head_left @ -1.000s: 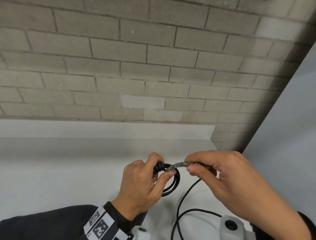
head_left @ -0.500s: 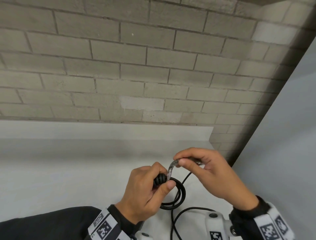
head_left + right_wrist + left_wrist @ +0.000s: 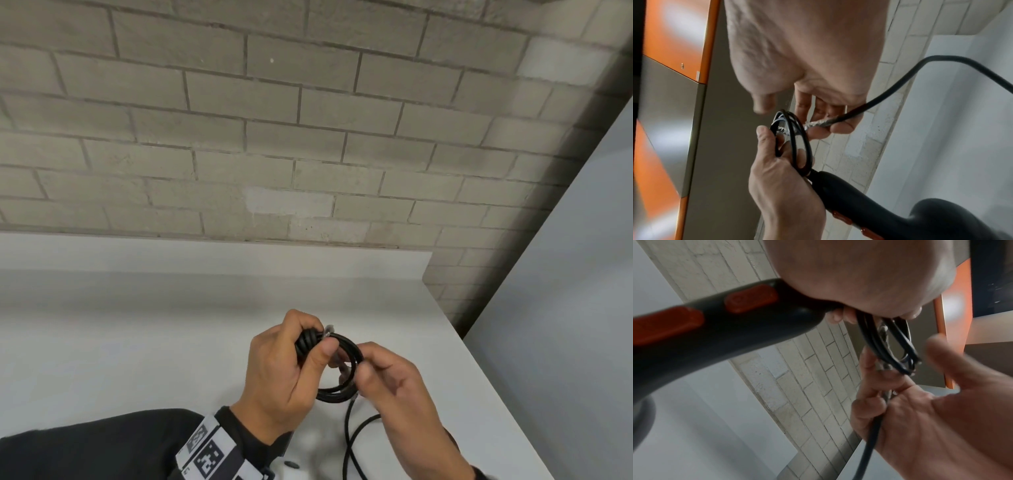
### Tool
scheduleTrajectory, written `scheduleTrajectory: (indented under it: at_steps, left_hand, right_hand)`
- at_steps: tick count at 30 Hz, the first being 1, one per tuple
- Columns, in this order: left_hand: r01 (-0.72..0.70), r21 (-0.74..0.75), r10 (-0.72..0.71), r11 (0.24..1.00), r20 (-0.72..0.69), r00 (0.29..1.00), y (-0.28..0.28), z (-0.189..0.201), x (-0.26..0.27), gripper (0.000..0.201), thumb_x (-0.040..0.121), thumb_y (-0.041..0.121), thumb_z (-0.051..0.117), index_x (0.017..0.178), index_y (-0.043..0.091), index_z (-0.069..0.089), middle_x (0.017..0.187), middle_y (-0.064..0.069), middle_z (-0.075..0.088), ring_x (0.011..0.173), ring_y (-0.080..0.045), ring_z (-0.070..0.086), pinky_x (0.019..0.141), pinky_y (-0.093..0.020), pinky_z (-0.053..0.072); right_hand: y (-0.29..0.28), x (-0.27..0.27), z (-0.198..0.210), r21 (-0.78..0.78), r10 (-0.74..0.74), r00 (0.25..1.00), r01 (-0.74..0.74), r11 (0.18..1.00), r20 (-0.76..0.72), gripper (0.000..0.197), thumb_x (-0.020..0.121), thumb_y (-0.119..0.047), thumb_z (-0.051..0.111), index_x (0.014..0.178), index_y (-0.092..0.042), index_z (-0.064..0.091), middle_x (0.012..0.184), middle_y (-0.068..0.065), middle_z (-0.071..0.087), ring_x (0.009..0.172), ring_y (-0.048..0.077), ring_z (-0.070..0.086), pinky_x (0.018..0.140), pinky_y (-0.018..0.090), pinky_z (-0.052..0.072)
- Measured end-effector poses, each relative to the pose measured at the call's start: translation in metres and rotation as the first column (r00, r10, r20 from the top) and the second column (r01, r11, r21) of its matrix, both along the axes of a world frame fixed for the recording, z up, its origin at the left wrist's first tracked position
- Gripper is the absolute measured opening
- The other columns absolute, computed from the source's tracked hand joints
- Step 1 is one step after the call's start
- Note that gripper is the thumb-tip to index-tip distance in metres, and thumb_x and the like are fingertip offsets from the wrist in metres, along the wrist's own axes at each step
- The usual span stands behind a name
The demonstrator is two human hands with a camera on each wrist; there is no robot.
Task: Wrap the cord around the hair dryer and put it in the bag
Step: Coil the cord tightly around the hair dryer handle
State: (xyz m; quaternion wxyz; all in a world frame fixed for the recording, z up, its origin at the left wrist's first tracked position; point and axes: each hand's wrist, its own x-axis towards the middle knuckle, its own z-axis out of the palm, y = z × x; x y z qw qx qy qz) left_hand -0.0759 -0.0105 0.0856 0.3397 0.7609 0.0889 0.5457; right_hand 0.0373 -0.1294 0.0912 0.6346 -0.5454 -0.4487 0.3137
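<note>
From your head view, your left hand (image 3: 287,370) grips the dryer's handle end and a small coil of cord (image 3: 342,368) above the white surface (image 3: 137,342). Your right hand (image 3: 394,387) has dropped from above the coil to its right side, laying on another loop.

At your left wrist, the dryer (image 3: 719,331) juts out beneath your closed fist.

At your right wrist, fingers pinch the cord's frayed stretch. No bag shows.

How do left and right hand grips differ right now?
The left hand grips the hair dryer handle end with the coiled loops; the right hand pinches only the cord. The left hand sits farther from the camera than the right hand. Both touch the cord.
</note>
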Motion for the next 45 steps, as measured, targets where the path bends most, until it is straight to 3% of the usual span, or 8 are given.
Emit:
scheduleTrajectory:
  at_steps: [8, 15, 19, 22, 26, 32, 36, 45]
  left_hand:
    - [-0.014, 0.027, 0.015, 1.0, -0.033, 0.999, -0.002, 0.002, 0.004, 0.03, 0.102, 0.049, 0.041, 0.105, 0.022, 0.054, 0.068, 0.037, 0.056, 0.057, 0.015, 0.053, 0.06, -0.002, 0.035]
    - [-0.036, 0.074, 0.04, 0.997, -0.056, 0.998, -0.003, 0.0, 0.007, 0.03, 0.101, 0.051, 0.042, 0.092, 0.027, 0.058, 0.064, 0.024, 0.062, 0.056, -0.002, 0.063, 0.051, -0.029, 0.05]
    - [-0.092, 0.048, 0.095, 0.995, -0.066, 0.993, -0.003, 0.001, 0.009, 0.032, 0.1, 0.052, 0.043, 0.088, 0.027, 0.058, 0.061, 0.026, 0.059, 0.055, 0.001, 0.06, 0.053, -0.019, 0.047]
    - [-0.19, 0.029, 0.192, 0.981, -0.07, 0.979, -0.002, 0.003, 0.01, 0.042, 0.1, 0.054, 0.04, 0.083, 0.021, 0.061, 0.056, 0.026, 0.049, 0.05, 0.002, 0.051, 0.05, -0.012, 0.036]
    - [-0.239, 0.018, 0.24, 0.971, -0.071, 0.968, -0.004, 0.003, 0.012, 0.046, 0.1, 0.056, 0.038, 0.08, 0.021, 0.06, 0.053, 0.019, 0.051, 0.049, -0.004, 0.051, 0.047, -0.013, 0.036]
    - [-0.269, 0.017, 0.269, 0.963, -0.074, 0.96, -0.008, 0.001, 0.014, 0.049, 0.1, 0.058, 0.036, 0.078, 0.02, 0.058, 0.052, 0.011, 0.053, 0.046, -0.008, 0.05, 0.044, -0.028, 0.041]
    - [-0.271, 0.023, 0.271, 0.962, -0.075, 0.959, -0.011, -0.001, 0.016, 0.052, 0.1, 0.058, 0.036, 0.078, 0.017, 0.059, 0.051, 0.011, 0.053, 0.044, -0.01, 0.052, 0.041, -0.034, 0.044]
    - [-0.238, 0.0, 0.238, 0.971, -0.065, 0.969, -0.01, 0.0, 0.015, 0.037, 0.1, 0.056, 0.039, 0.095, 0.029, 0.063, 0.052, 0.014, 0.053, 0.046, -0.008, 0.054, 0.044, -0.035, 0.046]
  right_hand:
    - [-0.003, 0.009, 0.005, -0.046, 0.05, 0.995, -0.046, 0.998, 0.09, 0.018, 0.078, -0.017, 0.074, 0.095, -0.02, 0.075, 0.089, 0.0, 0.073, 0.083, 0.012, 0.061, 0.077, 0.024, 0.046]
    - [-0.003, 0.015, 0.009, -0.091, 0.092, 0.986, -0.08, 0.993, 0.142, 0.015, 0.078, -0.019, 0.075, 0.093, -0.019, 0.074, 0.09, -0.003, 0.073, 0.09, 0.012, 0.066, 0.083, 0.026, 0.048]
    - [-0.002, 0.01, 0.005, -0.038, -0.009, 0.968, 0.019, 0.999, 0.251, 0.028, 0.077, -0.021, 0.075, 0.102, -0.031, 0.07, 0.1, -0.008, 0.072, 0.1, 0.013, 0.066, 0.086, 0.023, 0.046]
    - [0.001, -0.002, -0.005, 0.186, -0.398, 0.797, 0.352, 0.917, 0.454, 0.041, 0.071, -0.029, 0.08, 0.105, -0.041, 0.06, 0.108, -0.015, 0.059, 0.1, 0.014, 0.058, 0.085, 0.016, 0.043]
    - [0.006, -0.017, -0.019, 0.433, -0.551, 0.461, 0.344, 0.833, 0.696, 0.014, 0.088, -0.025, 0.066, 0.101, -0.023, 0.065, 0.089, -0.005, 0.053, 0.077, 0.015, 0.057, 0.064, 0.027, 0.049]
    - [0.01, -0.032, -0.007, 0.323, -0.51, 0.344, 0.474, 0.819, 0.789, 0.033, 0.096, -0.035, 0.046, 0.104, -0.012, 0.067, 0.08, 0.0, 0.053, 0.055, 0.016, 0.053, 0.037, 0.027, 0.044]
    - [0.009, -0.037, 0.002, 0.208, -0.457, 0.404, 0.525, 0.825, 0.792, 0.044, 0.097, -0.043, 0.038, 0.082, -0.015, 0.068, 0.078, -0.003, 0.049, 0.055, 0.011, 0.048, 0.042, 0.021, 0.043]
    - [-0.004, -0.03, 0.022, -0.196, -0.183, 0.852, 0.312, 0.929, 0.49, 0.017, 0.093, -0.025, 0.059, 0.078, -0.026, 0.066, 0.088, -0.005, 0.049, 0.089, 0.002, 0.054, 0.074, 0.014, 0.047]
